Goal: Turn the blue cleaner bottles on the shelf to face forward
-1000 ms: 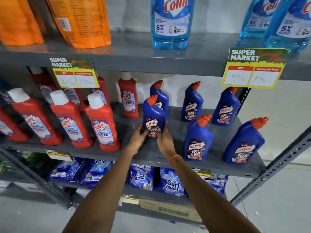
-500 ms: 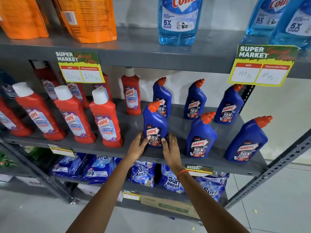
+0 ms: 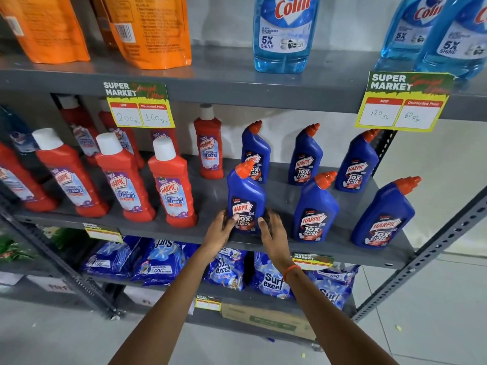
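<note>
Several blue Harpic cleaner bottles with orange caps stand on the grey middle shelf (image 3: 210, 196), in a front row and a back row. The front-left blue bottle (image 3: 246, 191) stands upright near the shelf's front edge, label towards me. My left hand (image 3: 220, 233) grips its lower left side and my right hand (image 3: 271, 233) grips its lower right side. To the right stand the front-middle bottle (image 3: 315, 209) and the front-right bottle (image 3: 382, 214), labels showing. Behind them are three more blue bottles (image 3: 305, 156), also label-forward.
Red Harpic bathroom cleaner bottles (image 3: 171, 185) fill the shelf's left half, close beside the held bottle. Colin glass cleaner bottles (image 3: 284, 32) and orange pouches (image 3: 152, 30) sit on the upper shelf. Surf Excel packs (image 3: 271, 280) lie below. Price tags (image 3: 403, 101) hang from the shelf edges.
Both hands have drawn the front-left blue bottle forward towards the shelf's front edge, and the view has come closer to the shelf.
</note>
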`<state>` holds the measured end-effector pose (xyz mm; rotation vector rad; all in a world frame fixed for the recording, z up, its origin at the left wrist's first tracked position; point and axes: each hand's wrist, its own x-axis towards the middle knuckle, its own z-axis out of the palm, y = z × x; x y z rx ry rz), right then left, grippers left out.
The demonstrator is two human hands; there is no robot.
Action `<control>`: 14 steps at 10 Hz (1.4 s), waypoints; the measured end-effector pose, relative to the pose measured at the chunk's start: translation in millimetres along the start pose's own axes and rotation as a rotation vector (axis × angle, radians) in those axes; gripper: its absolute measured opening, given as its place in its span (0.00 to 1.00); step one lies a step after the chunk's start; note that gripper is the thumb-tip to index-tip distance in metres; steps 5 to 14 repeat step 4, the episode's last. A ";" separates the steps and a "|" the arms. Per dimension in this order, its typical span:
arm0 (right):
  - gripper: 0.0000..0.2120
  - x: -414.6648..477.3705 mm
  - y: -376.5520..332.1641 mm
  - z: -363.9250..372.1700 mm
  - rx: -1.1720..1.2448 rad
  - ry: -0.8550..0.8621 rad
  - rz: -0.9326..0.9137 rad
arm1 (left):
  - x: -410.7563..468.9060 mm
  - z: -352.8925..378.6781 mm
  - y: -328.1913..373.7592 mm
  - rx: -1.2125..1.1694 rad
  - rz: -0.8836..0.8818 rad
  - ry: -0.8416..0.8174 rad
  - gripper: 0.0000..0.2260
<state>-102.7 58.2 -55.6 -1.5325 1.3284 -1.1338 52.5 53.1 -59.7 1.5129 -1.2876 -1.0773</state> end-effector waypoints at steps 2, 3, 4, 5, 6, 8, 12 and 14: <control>0.20 -3.6 -8.2 -5.0 -0.107 -0.058 0.036 | -6.2 0.6 5.1 0.011 -0.007 -0.012 0.20; 0.23 -6.2 -11.9 -5.7 -0.377 -0.098 0.016 | -18.0 4.7 6.9 0.300 0.001 -0.015 0.24; 0.25 -7.6 -26.6 -12.1 -0.517 -0.165 0.072 | -21.9 13.4 15.3 0.595 -0.019 0.028 0.21; 0.25 -7.6 -26.6 -12.1 -0.517 -0.165 0.072 | -21.9 13.4 15.3 0.595 -0.019 0.028 0.21; 0.25 -7.6 -26.6 -12.1 -0.517 -0.165 0.072 | -21.9 13.4 15.3 0.595 -0.019 0.028 0.21; 0.25 -7.6 -26.6 -12.1 -0.517 -0.165 0.072 | -21.9 13.4 15.3 0.595 -0.019 0.028 0.21; 0.25 -7.6 -26.6 -12.1 -0.517 -0.165 0.072 | -21.9 13.4 15.3 0.595 -0.019 0.028 0.21; 0.25 -7.6 -26.6 -12.1 -0.517 -0.165 0.072 | -21.9 13.4 15.3 0.595 -0.019 0.028 0.21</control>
